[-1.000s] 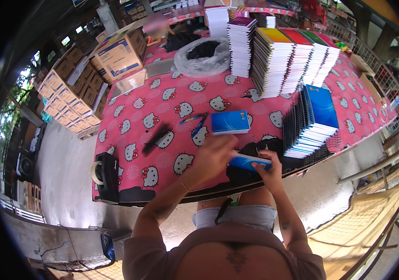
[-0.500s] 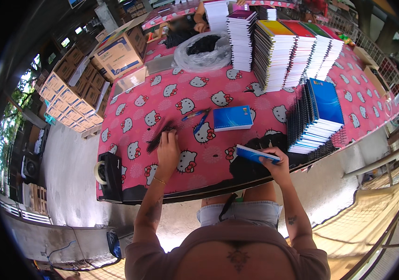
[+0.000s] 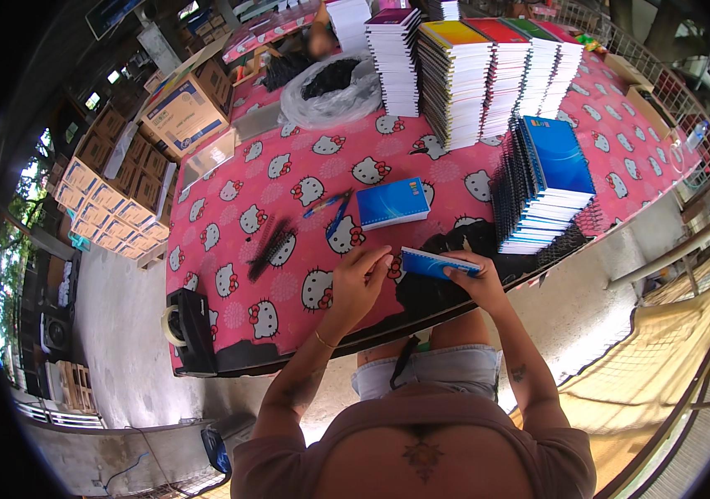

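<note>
So the left hand (image 3: 359, 283) isn't hovering over the black coils (image 3: 270, 248) anymore; it's now sitting just beside the left end of the blue notebook (image 3: 428, 263). Its fingers are curling in with the tips close together, but I can't tell if they're pinching anything thin. The right hand (image 3: 480, 274) is pinching the notebook's right end, thumb on top, holding it near the table's (image 3: 230, 320) front edge, left of the blue stack (image 3: 560, 158). Looks like the work's centring on the notebook again, with both hands flanking it.
</note>
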`<state>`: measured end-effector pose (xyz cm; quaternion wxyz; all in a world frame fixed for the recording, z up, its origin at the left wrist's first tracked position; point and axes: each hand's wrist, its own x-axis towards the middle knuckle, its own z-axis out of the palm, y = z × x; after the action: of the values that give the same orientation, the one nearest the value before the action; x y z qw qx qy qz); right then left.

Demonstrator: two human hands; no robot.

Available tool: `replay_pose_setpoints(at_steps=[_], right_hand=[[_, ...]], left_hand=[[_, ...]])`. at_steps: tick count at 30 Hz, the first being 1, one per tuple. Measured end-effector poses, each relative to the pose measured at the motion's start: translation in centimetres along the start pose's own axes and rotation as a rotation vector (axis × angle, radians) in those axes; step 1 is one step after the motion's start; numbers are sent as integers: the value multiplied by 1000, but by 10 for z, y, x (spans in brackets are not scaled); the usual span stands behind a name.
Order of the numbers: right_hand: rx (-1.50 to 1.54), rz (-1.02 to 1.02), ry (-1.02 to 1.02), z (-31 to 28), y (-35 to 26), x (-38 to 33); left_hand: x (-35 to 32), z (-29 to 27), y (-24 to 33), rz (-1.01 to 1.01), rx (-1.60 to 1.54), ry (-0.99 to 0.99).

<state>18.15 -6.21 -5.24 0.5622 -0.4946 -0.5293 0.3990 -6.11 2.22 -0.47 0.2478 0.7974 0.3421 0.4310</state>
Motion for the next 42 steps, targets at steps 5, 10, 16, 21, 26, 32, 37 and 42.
replay_pose_setpoints(at_steps=[5,10,16,21,26,32,37,42], right_hand=[[19,9,18,0,1,-1],[24,24,-20,-1,0,-1],[21,-10,-46,-2,-2,-4],[-13,-4,-58,-2,-15,-11],[-27,-40,-77,-1,-27,-15],[12,-36,91,23,-56,-21],[-33,-69,110,26,-48,-27],[-27,-26,31,21,-54,-26]], left_hand=[[3,4,-8,29,-32,-30],[9,3,-20,16,-9,-82],[33,-3,-16,58,-90,-358],[37,-12,0,184,-57,-432],[54,-28,15,125,22,-664],[15,6,36,424,721,-182],[-11,14,16,322,636,-70],[38,-23,19,196,1,-401]])
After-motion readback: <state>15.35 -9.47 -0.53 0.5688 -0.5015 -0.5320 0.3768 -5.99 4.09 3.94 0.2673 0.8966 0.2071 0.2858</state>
